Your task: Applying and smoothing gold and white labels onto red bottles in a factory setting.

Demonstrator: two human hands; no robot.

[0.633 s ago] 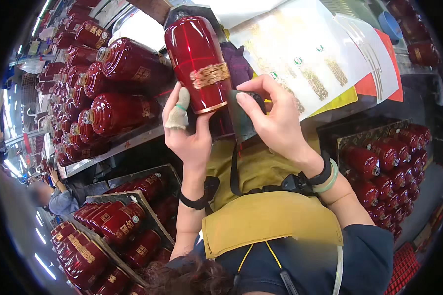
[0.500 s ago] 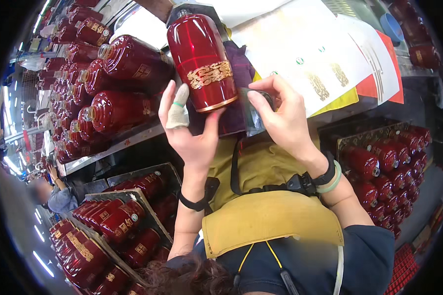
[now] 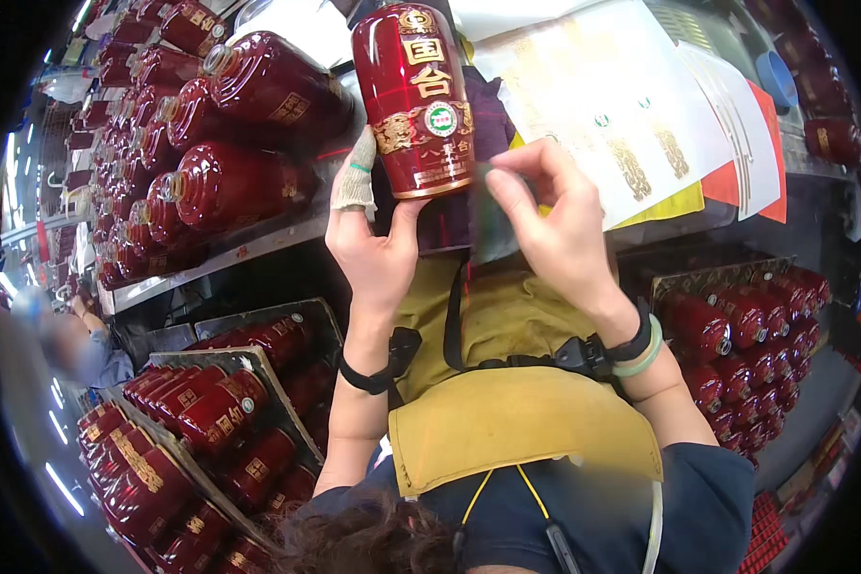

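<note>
A glossy red bottle [image 3: 413,129] lies tilted on dark cloth, its neck toward the far edge. Gold lettering, a gold ornamental band and a round green-and-white seal face up. My left hand [image 3: 373,244] grips its lower end, thumb against the base and fingers along the left side; a pale cloth finger cover with a green band sits on one finger. Just right of the base, my right hand [image 3: 566,230] is closed in a pinch, thumb and forefinger close together. Something thin, see-through and greenish [image 3: 493,225] blurs beside those fingertips; I cannot make out what it is.
White sheets with gold and green stickers [image 3: 631,115] lie at the right over yellow and red sheets [image 3: 765,153]. Many red bottles [image 3: 230,182] crowd the bench's left. Crates of bottles stand lower left [image 3: 225,411] and right [image 3: 737,325]. A person [image 3: 77,344] is far left.
The bottle has been turned about its length: its lettering and round seal now face up, where mostly plain red and the gold band showed. My left hand stays at its base.
</note>
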